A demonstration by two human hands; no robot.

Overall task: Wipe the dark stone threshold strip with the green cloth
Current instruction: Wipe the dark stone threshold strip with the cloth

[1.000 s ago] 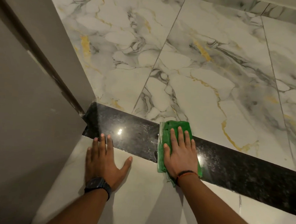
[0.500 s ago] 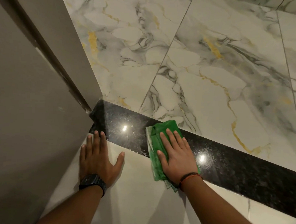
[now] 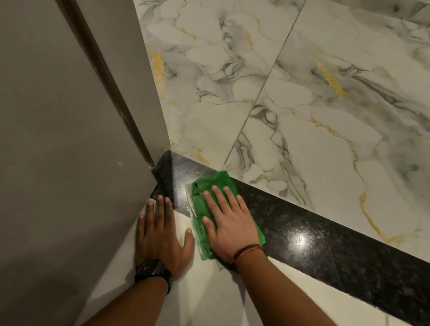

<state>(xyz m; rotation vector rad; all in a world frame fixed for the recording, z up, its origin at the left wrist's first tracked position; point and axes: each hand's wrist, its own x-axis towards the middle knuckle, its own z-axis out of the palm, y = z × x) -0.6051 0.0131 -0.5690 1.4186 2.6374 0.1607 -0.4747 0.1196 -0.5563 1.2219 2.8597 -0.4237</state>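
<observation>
Head view, looking down at a doorway floor. The dark stone threshold strip [image 3: 329, 246], black and speckled with a bright highlight on its polish, runs diagonally from the foot of the grey door frame [image 3: 118, 88] down toward the lower right. The green cloth [image 3: 205, 187], folded into a rough rectangle, lies across the strip close to its door-frame end, its far edge reaching the strip's far border and its near edge overhanging onto the plain pale floor [image 3: 214, 300] on the near side of the strip. The right hand [image 3: 228, 223] lies flat on the cloth, palm down, fingers extended and slightly spread; it presses the cloth rather than gripping it, and a thin cord band circles the wrist. The left hand [image 3: 161, 234] is likewise open and flat, holding nothing, planted on the pale floor just beside the cloth, between it and the door frame, with its fingertips reaching the strip's near edge; a dark wristwatch [image 3: 153, 270] sits on its wrist. Beyond the strip lie white marble tiles [image 3: 323, 113] veined grey and gold.
</observation>
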